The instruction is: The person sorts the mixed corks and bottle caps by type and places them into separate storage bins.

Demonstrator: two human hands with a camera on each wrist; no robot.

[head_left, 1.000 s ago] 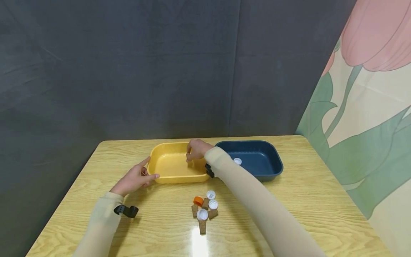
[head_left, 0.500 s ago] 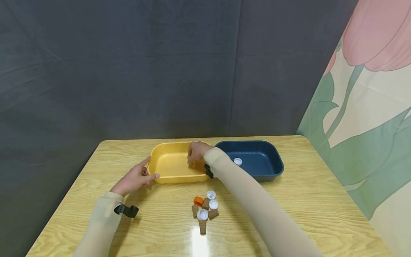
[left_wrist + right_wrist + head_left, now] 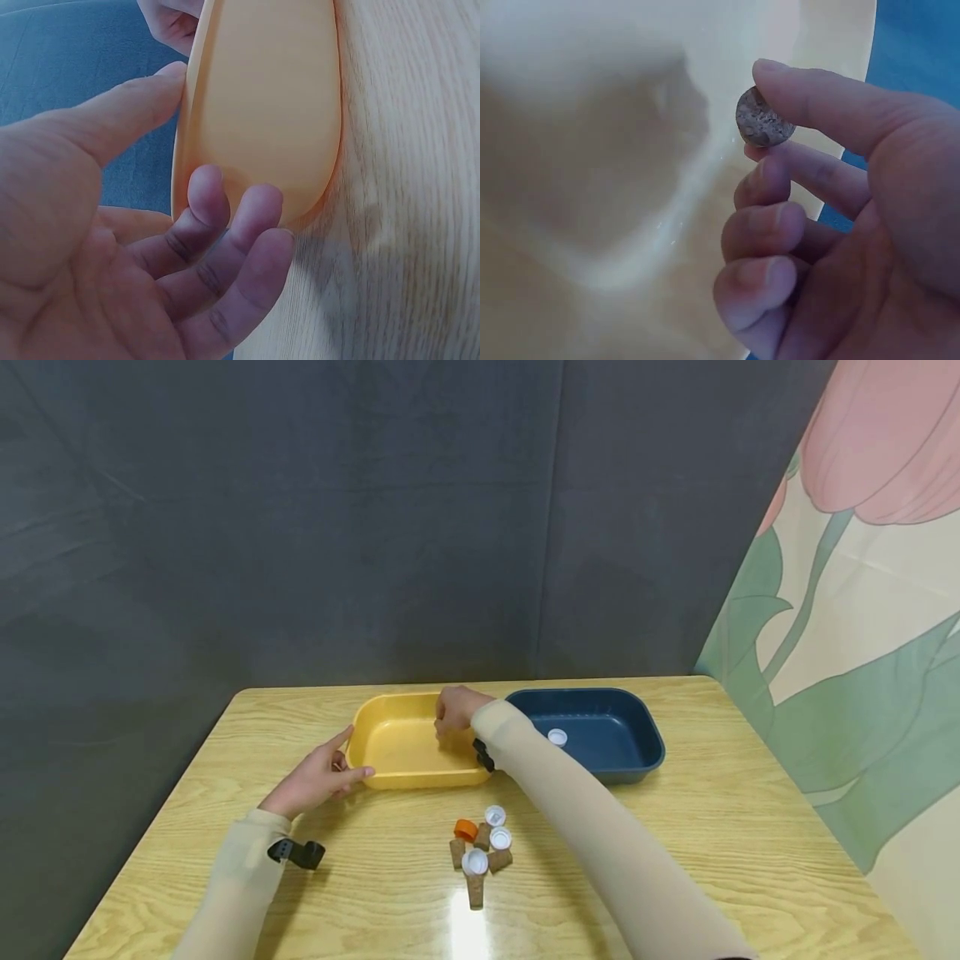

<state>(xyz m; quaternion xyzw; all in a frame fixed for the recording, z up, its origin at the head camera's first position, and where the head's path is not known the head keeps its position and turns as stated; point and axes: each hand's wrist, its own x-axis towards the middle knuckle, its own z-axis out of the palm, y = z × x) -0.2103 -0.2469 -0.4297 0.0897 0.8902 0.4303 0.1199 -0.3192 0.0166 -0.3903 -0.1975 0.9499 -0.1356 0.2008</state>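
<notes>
- Pinches 1 cork (image 3: 759,124) between right hand's (image 3: 459,708) fingers and thumb.
- Probably light, firm, grippy; best held by sides.
- Touches yellow tray (image 3: 397,747), left hand (image 3: 313,779) loosely spread.

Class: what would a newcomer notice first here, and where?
Probably the bright yellow tray, beside the dark blue tray on the wooden table. Next, the right hand, pinching a cork over the yellow tray's floor. Then the orange cap, vivid among white caps and brown corks nearer the wearer.
</notes>
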